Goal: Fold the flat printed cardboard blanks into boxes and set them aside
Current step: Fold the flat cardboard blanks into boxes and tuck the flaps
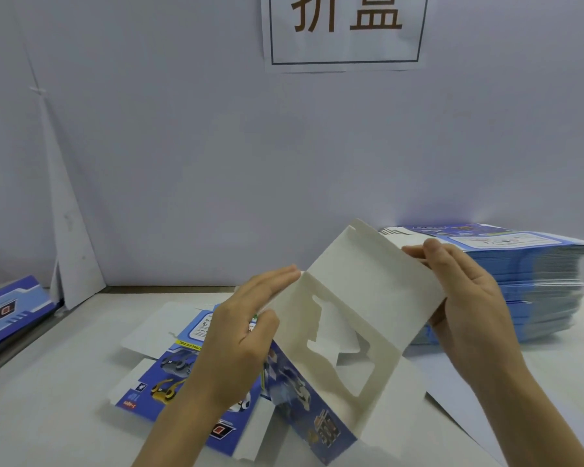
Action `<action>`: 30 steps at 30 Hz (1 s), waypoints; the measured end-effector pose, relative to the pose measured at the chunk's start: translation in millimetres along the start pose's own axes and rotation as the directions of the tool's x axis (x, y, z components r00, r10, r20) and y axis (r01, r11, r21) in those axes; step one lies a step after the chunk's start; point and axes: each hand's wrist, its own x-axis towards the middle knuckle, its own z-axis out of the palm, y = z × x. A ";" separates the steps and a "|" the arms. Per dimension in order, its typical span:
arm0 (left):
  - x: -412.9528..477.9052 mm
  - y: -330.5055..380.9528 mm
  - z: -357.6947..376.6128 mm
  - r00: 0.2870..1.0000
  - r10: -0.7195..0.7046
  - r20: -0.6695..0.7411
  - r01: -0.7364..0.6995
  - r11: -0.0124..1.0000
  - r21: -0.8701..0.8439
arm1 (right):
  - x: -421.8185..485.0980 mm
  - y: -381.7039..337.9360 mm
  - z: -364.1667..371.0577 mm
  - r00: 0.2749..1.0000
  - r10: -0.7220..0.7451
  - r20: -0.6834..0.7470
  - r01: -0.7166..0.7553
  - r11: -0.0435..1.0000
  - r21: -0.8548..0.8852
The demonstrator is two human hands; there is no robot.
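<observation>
Risk first: the cardboard blank was only half opened, its white inside facing the wearer; pushed against the wrong score, the panel round the window cut-out, just left of and below the right grip, would likely crease or tear, since little card remained there; a second risk, judged: the sleeve could spring flat again if the left side was let go before the walls squared up; a third: the lower printed flap hung close over the flat blank lying on the table under the left wrist, and might snag it or drag it along. Pose: right hand gripped the blank's far right edge, thumb over the white inner face, fingers wrapped behind, palm turned inward, a narrow pinch holding the card; left hand lay with fingers straight along the opposite, left panel, pressing it inward rather than clasping it, thumb tucked near the printed outer face; whether the thumb touched the card, could not tell. The blank was held in the air between the two hands, above the table; the stack of blanks sat just behind the right hand.
</observation>
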 end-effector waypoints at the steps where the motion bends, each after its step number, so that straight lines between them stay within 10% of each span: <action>1: -0.1 0.1 -0.2 1.000 0.009 0.006 -0.009 1.000 0.002 | 0.5 0.1 -1.1 0.999 0.038 -0.003 -0.038 0.998 0.047; 8: 0.1 -3.4 -3.9 1.000 0.001 -0.004 -0.001 1.000 0.001 | -1.3 -0.2 3.8 0.895 0.423 0.143 -0.443 0.881 0.165; 21: -0.3 -1.6 -3.3 1.000 0.019 0.004 -0.019 1.000 -0.005 | -4.7 5.3 11.6 0.937 0.346 -0.053 -0.345 0.938 0.030; 30: 0.6 4.1 1.7 0.995 -0.067 -0.079 0.066 0.998 -0.013 | 4.0 3.7 4.4 0.904 0.413 0.108 -0.427 0.886 0.182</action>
